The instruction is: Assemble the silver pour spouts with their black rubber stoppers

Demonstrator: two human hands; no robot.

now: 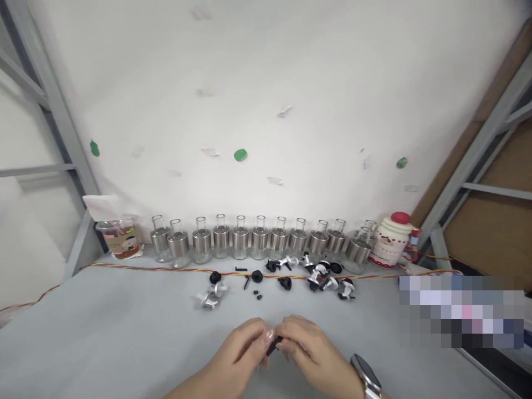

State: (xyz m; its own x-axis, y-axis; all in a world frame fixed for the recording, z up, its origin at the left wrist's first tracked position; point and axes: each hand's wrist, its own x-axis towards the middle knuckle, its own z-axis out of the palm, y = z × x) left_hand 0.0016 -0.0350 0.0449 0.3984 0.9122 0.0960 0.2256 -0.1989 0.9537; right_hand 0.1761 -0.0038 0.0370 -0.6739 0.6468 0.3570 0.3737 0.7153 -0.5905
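Note:
Close together above the front of the grey table (137, 332), both my hands pinch a small black part (274, 346). It is slim, and my fingers hide most of its shape. My left hand (245, 352) grips it from the left, with thumb and fingertips closed. From the right, my right hand (307, 349) holds its other end, fingers curled; a watch (366, 374) is on that wrist. Beyond my hands lie two tiny black pieces (257, 295), a black ring-shaped cap (257, 276) and a black stick-like piece (246, 282).
Glass bottles with metal sleeves (240, 241) line the back wall. Silver-and-black pump-like heads (320, 277) lie front right of them, others (211, 296) at left. A twisted red-yellow wire (166, 269) crosses the table. A drink cup (120, 238) and a white jar (390, 241) flank the row.

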